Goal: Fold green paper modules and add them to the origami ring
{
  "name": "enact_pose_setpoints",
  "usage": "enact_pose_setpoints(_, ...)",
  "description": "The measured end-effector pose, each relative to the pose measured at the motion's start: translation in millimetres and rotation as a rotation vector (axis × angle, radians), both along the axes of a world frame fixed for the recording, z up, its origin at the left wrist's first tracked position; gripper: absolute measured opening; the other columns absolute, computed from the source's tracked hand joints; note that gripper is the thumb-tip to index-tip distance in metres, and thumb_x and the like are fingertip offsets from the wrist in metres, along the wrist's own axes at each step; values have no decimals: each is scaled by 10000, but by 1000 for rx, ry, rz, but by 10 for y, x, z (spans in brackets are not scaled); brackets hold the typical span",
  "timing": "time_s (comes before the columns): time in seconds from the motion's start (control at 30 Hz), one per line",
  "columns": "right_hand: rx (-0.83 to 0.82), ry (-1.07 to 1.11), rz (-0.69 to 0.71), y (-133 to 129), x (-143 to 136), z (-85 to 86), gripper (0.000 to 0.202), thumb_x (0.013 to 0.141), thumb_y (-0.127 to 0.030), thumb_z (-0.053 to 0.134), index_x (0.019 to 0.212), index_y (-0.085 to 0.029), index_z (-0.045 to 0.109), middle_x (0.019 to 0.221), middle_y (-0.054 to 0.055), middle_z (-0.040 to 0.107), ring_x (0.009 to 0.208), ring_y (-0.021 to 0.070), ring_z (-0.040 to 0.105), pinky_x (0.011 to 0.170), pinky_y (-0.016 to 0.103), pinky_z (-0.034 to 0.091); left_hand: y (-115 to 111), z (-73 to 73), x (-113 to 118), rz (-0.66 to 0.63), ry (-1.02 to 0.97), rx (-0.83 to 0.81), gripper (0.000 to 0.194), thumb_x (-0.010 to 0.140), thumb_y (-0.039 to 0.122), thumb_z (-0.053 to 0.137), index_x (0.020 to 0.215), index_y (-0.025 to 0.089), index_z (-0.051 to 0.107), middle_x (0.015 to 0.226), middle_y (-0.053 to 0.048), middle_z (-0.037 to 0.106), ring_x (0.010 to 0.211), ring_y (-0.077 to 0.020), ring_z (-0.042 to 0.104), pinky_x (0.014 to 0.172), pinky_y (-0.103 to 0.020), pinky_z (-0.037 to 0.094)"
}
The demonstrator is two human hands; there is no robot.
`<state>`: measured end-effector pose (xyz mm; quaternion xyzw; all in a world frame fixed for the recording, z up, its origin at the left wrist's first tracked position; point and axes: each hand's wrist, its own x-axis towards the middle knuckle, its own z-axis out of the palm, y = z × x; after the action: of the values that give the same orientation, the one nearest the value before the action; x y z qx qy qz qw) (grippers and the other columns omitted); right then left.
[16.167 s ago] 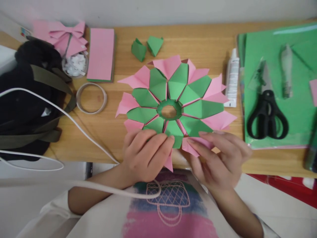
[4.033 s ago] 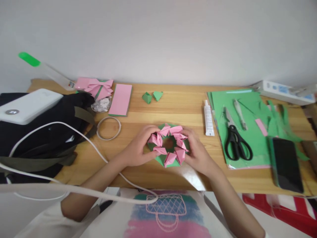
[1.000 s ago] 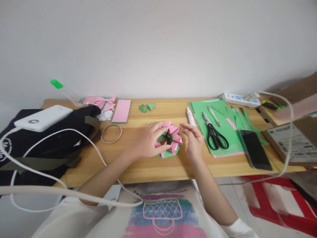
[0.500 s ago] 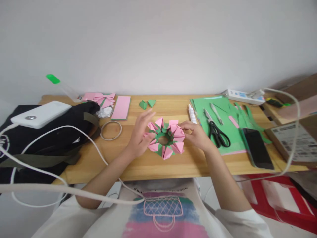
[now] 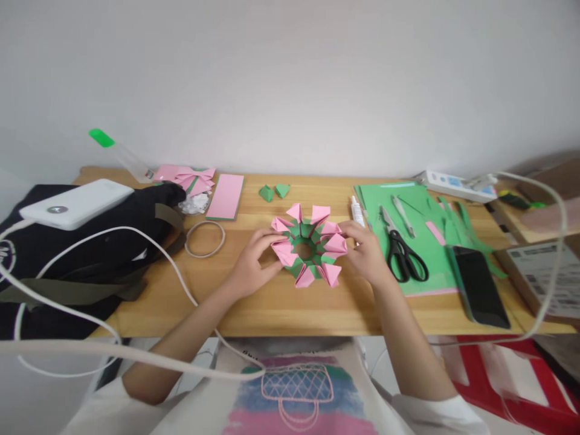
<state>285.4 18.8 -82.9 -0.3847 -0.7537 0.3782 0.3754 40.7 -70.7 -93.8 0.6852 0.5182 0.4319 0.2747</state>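
Observation:
A ring of folded paper (image 5: 304, 275), pink at its points and green around its central hole, is held between my two hands above the wooden table. My left hand (image 5: 254, 264) pinches its left side, thumb below and fingers above. On the opposite side, my right hand (image 5: 365, 251) grips the ring's right edge, with some fingertips hidden behind the pink folds. Two small green folded paper pieces (image 5: 266, 193) lie behind the ring. Close to my right hand is a white glue tube (image 5: 356, 211), partly covered by it.
Black scissors (image 5: 405, 257) and a cutter knife (image 5: 403, 216) rest on green paper sheets (image 5: 378, 205) at right, beside a phone (image 5: 480, 287). To the left are a pink paper stack (image 5: 225, 196), a tape roll-like ring (image 5: 186, 246) and a black bag (image 5: 145, 220) carrying a power bank (image 5: 77, 204).
My left hand, which had its fingers spread at the ring's side, has closed on its left edge. The paper ring has turned, and its points sit differently.

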Motion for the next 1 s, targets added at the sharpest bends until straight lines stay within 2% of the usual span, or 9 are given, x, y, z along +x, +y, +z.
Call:
enact_pose_setpoints(0.13,8,8,-10,157,-41,-25,126,779,-218,635,860,-245,727,881,45,687,861,219,604,784,367,472,333,47,-62,-31,22,-3,258,782,245,660,1035,192,652,1148,-108,578,1131,-265,570,1026,-451,453)
enact_pose_setpoints(0.27,-47,20,58,246,-83,-56,113,766,-237,669,854,-243,741,913,54,696,876,220,615,812,376,476,507,44,-131,-47,38,-20,218,751,262,688,952,181,671,1124,-101,558,1117,-267,570,1020,-438,461)
enact_pose_setpoints(0.37,-123,56,109,249,-103,-107,134,762,-301,702,879,-247,743,986,57,708,938,218,627,860,373,486,519,-44,-151,-37,19,-35,248,766,312,692,970,174,660,1130,-112,537,1132,-272,560,1004,-436,479)
enact_pose_setpoints(0.5,-253,110,134,235,-123,-192,237,777,-413,701,935,-240,740,1088,70,703,1022,226,630,894,375,501,492,-177,-131,-30,-22,-53,350,752,357,717,1045,186,634,1280,-145,489,1272,-318,471,1025,-469,463)
enact_pose_setpoints(0.67,-383,196,112,227,-127,-235,311,731,-473,749,933,-236,744,1137,79,686,1080,235,622,935,379,494,487,-257,-85,-39,-77,-83,270,754,310,691,984,183,628,1274,-150,524,1231,-309,518,1042,-479,443)
enact_pose_setpoints(0.8,-469,269,98,214,-110,-208,350,697,-490,773,937,-237,742,1081,62,707,986,224,656,848,356,534,483,-256,-80,-40,-118,-107,262,757,355,692,939,181,622,1263,-152,535,1226,-305,522,1040,-461,443)
enact_pose_setpoints(1.0,-519,334,58,211,-78,-138,283,644,-389,824,875,-252,735,868,17,720,807,192,659,751,327,550,474,-233,-74,-44,-173,-135,308,773,437,698,924,181,620,1255,-162,537,1212,-308,531,1031,-463,442)
